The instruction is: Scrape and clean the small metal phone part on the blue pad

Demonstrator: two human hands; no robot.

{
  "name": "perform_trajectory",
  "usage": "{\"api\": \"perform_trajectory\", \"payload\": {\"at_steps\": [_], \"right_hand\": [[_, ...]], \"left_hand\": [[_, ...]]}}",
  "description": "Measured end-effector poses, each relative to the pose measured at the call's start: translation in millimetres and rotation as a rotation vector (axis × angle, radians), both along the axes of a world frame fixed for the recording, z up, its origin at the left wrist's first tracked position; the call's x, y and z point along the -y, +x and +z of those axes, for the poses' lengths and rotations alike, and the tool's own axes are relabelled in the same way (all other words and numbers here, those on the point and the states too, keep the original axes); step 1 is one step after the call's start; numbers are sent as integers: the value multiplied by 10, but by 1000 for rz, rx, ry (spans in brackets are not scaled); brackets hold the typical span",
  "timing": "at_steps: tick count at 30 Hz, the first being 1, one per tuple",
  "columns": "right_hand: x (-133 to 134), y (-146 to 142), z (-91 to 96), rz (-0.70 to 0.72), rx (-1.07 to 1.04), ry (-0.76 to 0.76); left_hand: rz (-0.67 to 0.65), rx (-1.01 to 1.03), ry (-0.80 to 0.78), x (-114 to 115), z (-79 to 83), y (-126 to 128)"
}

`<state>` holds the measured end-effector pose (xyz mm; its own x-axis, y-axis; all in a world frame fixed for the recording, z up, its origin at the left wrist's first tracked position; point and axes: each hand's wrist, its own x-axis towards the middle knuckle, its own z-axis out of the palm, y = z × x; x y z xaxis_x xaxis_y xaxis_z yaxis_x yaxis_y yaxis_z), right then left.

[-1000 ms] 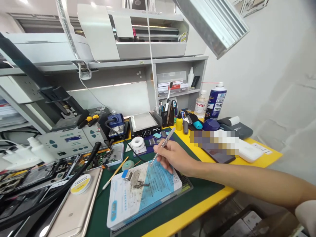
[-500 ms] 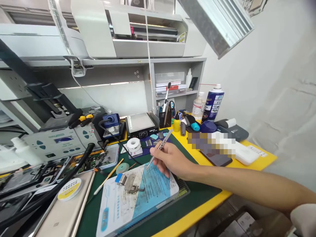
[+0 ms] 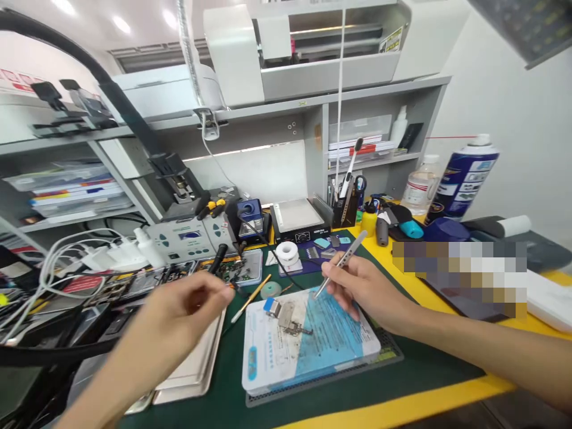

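My right hand (image 3: 353, 280) is closed on silver tweezers (image 3: 342, 262) with a row of holes along the grip. Their tip points down at a white and blue printed pad (image 3: 339, 333), just above or on it. A small phone part with a metal plate and flex connectors (image 3: 290, 319) lies on the pad, left of the tip, beside a blue-tabbed piece (image 3: 271, 307). On the left, my left hand (image 3: 192, 316) is raised with thumb and forefinger pinched together. An orange and dark bit shows at its fingertips; whether it is held I cannot tell.
A yellow-handled brush (image 3: 252, 298) and a solder reel (image 3: 287, 253) lie behind the pad. Phone shells (image 3: 190, 378) and opened devices crowd the left. A blue spray can (image 3: 462, 179) stands at the right, and a hot-air station (image 3: 187, 238) is at the back left.
My left hand has come into view from the lower left. The camera view has turned left, so the scene sits further right. My right hand still holds the tweezers over the pad.
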<state>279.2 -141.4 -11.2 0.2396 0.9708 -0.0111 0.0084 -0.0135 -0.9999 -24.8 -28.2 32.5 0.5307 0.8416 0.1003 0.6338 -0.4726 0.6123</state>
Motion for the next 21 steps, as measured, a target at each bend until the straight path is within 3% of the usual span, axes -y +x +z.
{"api": "perform_trajectory", "payload": {"at_steps": [4, 8, 14, 21], "right_hand": [[2, 0, 23, -1, 12, -19], [-2, 1, 30, -1, 19, -37], [21, -2, 36, -2, 28, -54], [-1, -15, 42, -16, 45, -55]], "left_hand": [[-19, -487, 20, -270, -97, 402], [-32, -721, 51, -331, -117, 515], [-94, -766, 75, -322, -24, 543], [-177, -780, -3, -396, -7, 703]]}}
